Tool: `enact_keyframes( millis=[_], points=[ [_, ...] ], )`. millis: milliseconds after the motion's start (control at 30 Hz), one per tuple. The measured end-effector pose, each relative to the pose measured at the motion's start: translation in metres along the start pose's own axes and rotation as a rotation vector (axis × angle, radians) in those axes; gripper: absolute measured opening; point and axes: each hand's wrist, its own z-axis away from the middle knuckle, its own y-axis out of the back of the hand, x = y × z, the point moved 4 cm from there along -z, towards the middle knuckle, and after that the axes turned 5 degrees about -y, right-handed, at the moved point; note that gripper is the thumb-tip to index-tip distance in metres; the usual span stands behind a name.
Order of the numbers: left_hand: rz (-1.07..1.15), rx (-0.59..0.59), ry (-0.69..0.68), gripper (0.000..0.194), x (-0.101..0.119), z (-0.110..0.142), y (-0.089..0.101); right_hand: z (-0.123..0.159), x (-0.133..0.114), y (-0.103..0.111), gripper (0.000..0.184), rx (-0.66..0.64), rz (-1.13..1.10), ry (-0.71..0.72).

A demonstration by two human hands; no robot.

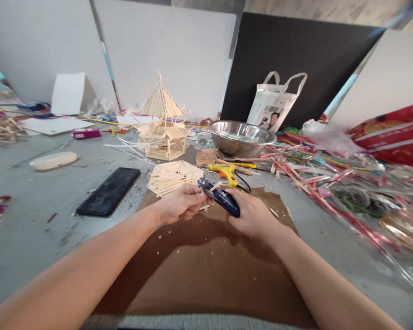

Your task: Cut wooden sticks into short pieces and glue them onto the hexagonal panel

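My right hand (249,213) is wrapped round a dark blue hand cutter (229,202), its head pointing up and left. My left hand (184,204) is closed in a pinch at the cutter's head, on a thin wooden stick (216,185) whose pale end shows beyond the tool; the fingers hide the rest. Just behind my left hand lies a flat frame of pale sticks (175,172), with loose sticks on it. Under both hands spreads a brown sheet (206,275) with small pale scraps. Behind the cutter is a yellow glue gun (227,173).
A pagoda model of sticks (163,123) stands at the back, beside a steel bowl (241,137) and a white bag (275,101). On the left lie a black phone (108,191) and a white oval case (53,161). Red-and-clear plastic strips (316,195) clutter the right.
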Motion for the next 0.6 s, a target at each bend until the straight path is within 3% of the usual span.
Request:
enact_keyframes(
  millis=[300,600],
  points=[
    [0.089,-0.077,0.075,0.022,-0.0013,0.0026,-0.0024,0.0009,-0.0022,0.0015,0.039,-0.03,0.035,-0.007],
    [0.077,-0.01,0.074,0.023,-0.002,-0.0001,-0.0015,0.0025,-0.0028,0.0029,0.024,-0.083,0.073,-0.079]
  ],
)
